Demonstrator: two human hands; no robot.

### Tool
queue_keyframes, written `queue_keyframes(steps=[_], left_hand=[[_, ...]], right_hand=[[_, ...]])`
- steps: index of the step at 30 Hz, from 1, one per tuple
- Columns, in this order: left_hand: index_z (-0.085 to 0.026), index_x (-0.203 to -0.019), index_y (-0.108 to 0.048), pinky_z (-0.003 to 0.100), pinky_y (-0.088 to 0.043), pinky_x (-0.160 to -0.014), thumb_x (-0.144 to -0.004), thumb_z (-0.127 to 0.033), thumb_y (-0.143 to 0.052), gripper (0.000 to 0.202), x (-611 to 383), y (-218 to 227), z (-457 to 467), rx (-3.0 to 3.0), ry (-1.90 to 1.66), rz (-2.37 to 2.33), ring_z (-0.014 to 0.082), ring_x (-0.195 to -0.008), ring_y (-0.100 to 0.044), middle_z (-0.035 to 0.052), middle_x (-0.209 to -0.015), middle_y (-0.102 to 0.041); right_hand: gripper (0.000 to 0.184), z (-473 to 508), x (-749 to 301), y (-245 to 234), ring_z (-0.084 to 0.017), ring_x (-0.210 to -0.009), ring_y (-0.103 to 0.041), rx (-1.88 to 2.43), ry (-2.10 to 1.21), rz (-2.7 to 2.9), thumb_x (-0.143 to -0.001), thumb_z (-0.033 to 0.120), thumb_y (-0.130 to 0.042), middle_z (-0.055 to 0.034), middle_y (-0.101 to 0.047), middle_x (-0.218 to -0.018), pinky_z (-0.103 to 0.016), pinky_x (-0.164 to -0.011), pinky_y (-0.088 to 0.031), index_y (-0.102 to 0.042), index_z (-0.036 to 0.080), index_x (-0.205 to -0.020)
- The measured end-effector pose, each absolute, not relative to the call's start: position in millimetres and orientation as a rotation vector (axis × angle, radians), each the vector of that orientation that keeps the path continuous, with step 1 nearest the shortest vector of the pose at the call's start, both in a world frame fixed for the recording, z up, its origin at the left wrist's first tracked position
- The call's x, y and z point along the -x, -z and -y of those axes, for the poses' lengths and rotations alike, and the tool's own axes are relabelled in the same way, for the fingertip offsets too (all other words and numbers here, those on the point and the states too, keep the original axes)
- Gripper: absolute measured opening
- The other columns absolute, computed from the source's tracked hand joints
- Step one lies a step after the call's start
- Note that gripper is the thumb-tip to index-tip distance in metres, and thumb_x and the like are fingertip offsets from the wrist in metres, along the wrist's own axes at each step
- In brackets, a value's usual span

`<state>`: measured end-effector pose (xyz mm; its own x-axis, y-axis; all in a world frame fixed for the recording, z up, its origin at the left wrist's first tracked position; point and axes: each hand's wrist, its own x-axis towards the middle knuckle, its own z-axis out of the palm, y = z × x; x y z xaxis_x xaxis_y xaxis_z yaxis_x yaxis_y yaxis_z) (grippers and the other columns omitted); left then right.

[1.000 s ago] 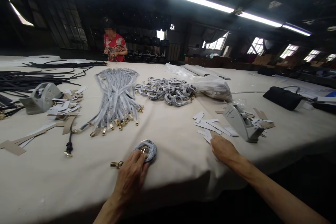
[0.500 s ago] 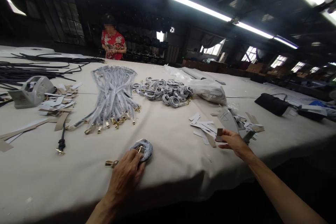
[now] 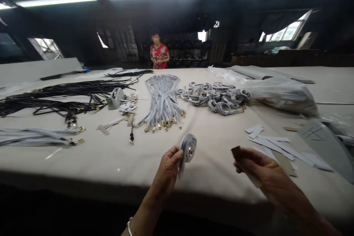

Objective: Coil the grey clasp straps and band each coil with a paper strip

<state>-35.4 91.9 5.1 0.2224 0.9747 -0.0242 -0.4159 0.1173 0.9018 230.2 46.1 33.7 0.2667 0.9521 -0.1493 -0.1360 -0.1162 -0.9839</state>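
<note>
My left hand (image 3: pixel 166 169) pinches a coiled strap (image 3: pixel 189 144) in thin grey-white wrapping, lifted above the table, with gold-coloured metal at its centre. To its right, my right hand (image 3: pixel 267 173) grips a brown paper strip (image 3: pixel 236 152), its end poking out past the fingertips. The two hands are apart, and the strip does not touch the coil. Near my right hand lie loose white and brown paper strips (image 3: pixel 272 143). Beside them stands a grey tape dispenser (image 3: pixel 323 147), partly cut off by the frame edge.
Wrapped straps (image 3: pixel 163 99) with gold clasps lie bundled ahead, beside a pile of coiled straps (image 3: pixel 215 97). Black straps (image 3: pixel 69 90) spread at left near a second tape dispenser (image 3: pixel 116 98). A plastic bag (image 3: pixel 284 94) lies at right. Across the table (image 3: pixel 132 162) stands a person (image 3: pixel 159 53) in red.
My left hand has raised the coiled strap off the table. My right hand has come away from the tape dispenser with the paper strip, closer to the coil. The view has turned left.
</note>
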Motion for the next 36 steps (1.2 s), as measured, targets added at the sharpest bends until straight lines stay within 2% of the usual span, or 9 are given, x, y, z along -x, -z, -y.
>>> queue_keyframes(steps=[4,10,13,16,20,26,29,31,36], left_hand=[[-0.011,-0.101,-0.071,0.028,-0.049,-0.086,-0.083,-0.032,-0.072,0.028,38.8,-8.0,-81.7,-0.693,-1.145,-0.574,0.0207,-0.093,-0.064,0.0098,-0.097,-0.071],[-0.013,-0.099,-0.073,0.023,-0.047,-0.086,-0.082,-0.026,-0.074,0.021,50.2,-4.8,-72.8,-0.645,-1.149,-0.567,0.0164,-0.088,-0.066,0.0078,-0.093,-0.073],[-0.015,-0.097,-0.073,0.022,-0.046,-0.084,-0.08,-0.028,-0.076,0.021,50.8,-3.9,-70.8,-0.72,-1.129,-0.621,0.0164,-0.091,-0.066,0.0071,-0.095,-0.074],[-0.015,-0.091,-0.075,0.026,-0.044,-0.093,-0.078,-0.03,-0.077,0.021,49.6,-5.6,-70.2,-0.861,-1.145,-0.649,0.0226,-0.107,-0.062,0.0094,-0.112,-0.071],[-0.015,-0.086,-0.075,0.031,-0.041,-0.101,-0.079,-0.032,-0.075,0.018,49.0,-8.2,-69.4,-0.951,-1.149,-0.664,0.0289,-0.122,-0.056,0.0105,-0.135,-0.06],[-0.016,-0.082,-0.075,0.035,-0.04,-0.104,-0.077,-0.034,-0.077,0.019,43.2,-7.9,-65.7,-0.996,-1.116,-0.679,0.0326,-0.13,-0.05,0.0108,-0.143,-0.053],[-0.016,-0.082,-0.075,0.035,-0.041,-0.102,-0.075,-0.035,-0.078,0.02,40.6,-9.2,-65.7,-0.967,-1.111,-0.655,0.0321,-0.126,-0.052,0.0114,-0.137,-0.058],[-0.014,-0.079,-0.075,0.03,-0.043,-0.096,-0.073,-0.035,-0.079,0.022,40.4,-9.7,-66.3,-0.919,-1.092,-0.641,0.0281,-0.113,-0.059,0.0118,-0.121,-0.066],[-0.012,-0.084,-0.074,0.022,-0.045,-0.074,-0.068,-0.032,-0.084,0.028,42.0,-5.3,-68.5,-0.724,-1.032,-0.596,0.0146,-0.076,-0.06,0.006,-0.083,-0.07]], right_hand=[[0.035,-50.1,-166.4,-44.9,-0.017,-0.06,-0.067,1.377,-1.315,1.255,-0.07,0.047,-0.078,-0.0022,-0.07,-0.068,-0.025,-0.056,-0.056,-0.073,0.018,-0.091],[0.024,-61.3,-146.3,-48.4,-0.014,-0.047,-0.059,1.612,-1.182,1.463,-0.074,0.043,-0.07,0.0037,-0.057,-0.052,-0.018,-0.036,-0.041,-0.065,0.02,-0.068],[0.03,-61.0,-143.0,-45.8,-0.013,-0.046,-0.055,1.614,-0.976,1.506,-0.075,0.049,-0.07,0.0038,-0.056,-0.05,-0.02,-0.039,-0.041,-0.064,0.021,-0.065],[0.031,-56.5,-140.0,-41.3,-0.013,-0.046,-0.053,1.593,-0.824,1.484,-0.075,0.05,-0.07,0.003,-0.057,-0.051,-0.021,-0.043,-0.042,-0.064,0.022,-0.064],[0.028,-48.3,-143.5,-31.2,-0.013,-0.044,-0.052,1.653,-0.916,1.399,-0.075,0.047,-0.067,0.0032,-0.056,-0.05,-0.021,-0.04,-0.039,-0.063,0.021,-0.064],[0.026,-35.5,-143.0,-14.5,-0.014,-0.046,-0.054,1.543,-0.691,1.477,-0.081,0.044,-0.065,0.0022,-0.058,-0.051,-0.023,-0.045,-0.043,-0.064,0.023,-0.066],[0.019,-27.6,-139.8,-10.6,-0.014,-0.052,-0.058,1.323,-0.387,1.656,-0.086,0.034,-0.063,-0.0003,-0.065,-0.061,-0.025,-0.053,-0.047,-0.068,0.023,-0.071],[0.016,-24.4,-141.1,-9.8,-0.014,-0.054,-0.06,1.257,-0.275,1.717,-0.087,0.028,-0.063,-0.0007,-0.067,-0.064,-0.025,-0.056,-0.048,-0.069,0.023,-0.073],[0.017,-27.3,-151.8,-8.2,-0.013,-0.051,-0.057,1.251,-0.361,1.705,-0.087,0.03,-0.064,0.0011,-0.064,-0.061,-0.022,-0.051,-0.045,-0.068,0.022,-0.073]])
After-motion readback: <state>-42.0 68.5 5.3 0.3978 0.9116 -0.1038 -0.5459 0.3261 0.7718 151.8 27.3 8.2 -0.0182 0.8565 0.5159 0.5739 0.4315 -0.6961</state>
